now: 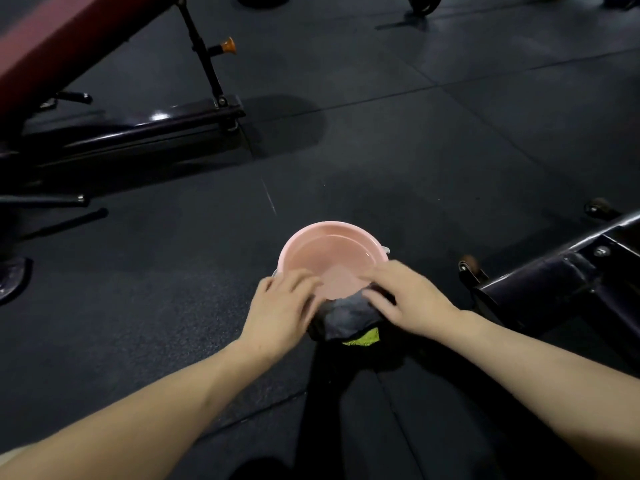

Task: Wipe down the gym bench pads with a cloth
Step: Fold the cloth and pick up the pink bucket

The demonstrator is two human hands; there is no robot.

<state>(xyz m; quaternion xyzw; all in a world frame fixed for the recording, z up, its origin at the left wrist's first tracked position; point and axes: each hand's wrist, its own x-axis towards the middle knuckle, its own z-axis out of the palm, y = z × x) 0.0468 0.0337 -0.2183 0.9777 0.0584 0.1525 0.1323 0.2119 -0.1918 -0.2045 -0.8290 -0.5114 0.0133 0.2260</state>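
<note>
A pink basin (304, 241) holding water sits on the dark rubber floor in front of me. A grey cloth with a yellow-green edge (346, 315) lies bunched at the basin's near rim. My left hand (280, 311) rests at the cloth's left side, fingers reaching over the basin's near edge. My right hand (412, 299) lies on the cloth's right side with fingers spread and slightly bent. Motion blur hides whether either hand grips the cloth. The red bench pad (45, 46) slopes across the upper left.
The bench's black steel base (138, 129) and its support strut with an orange knob (227, 46) stand at left. Another black machine frame (561, 271) with small wheels sits at right. Dark floor mats stretch beyond the basin.
</note>
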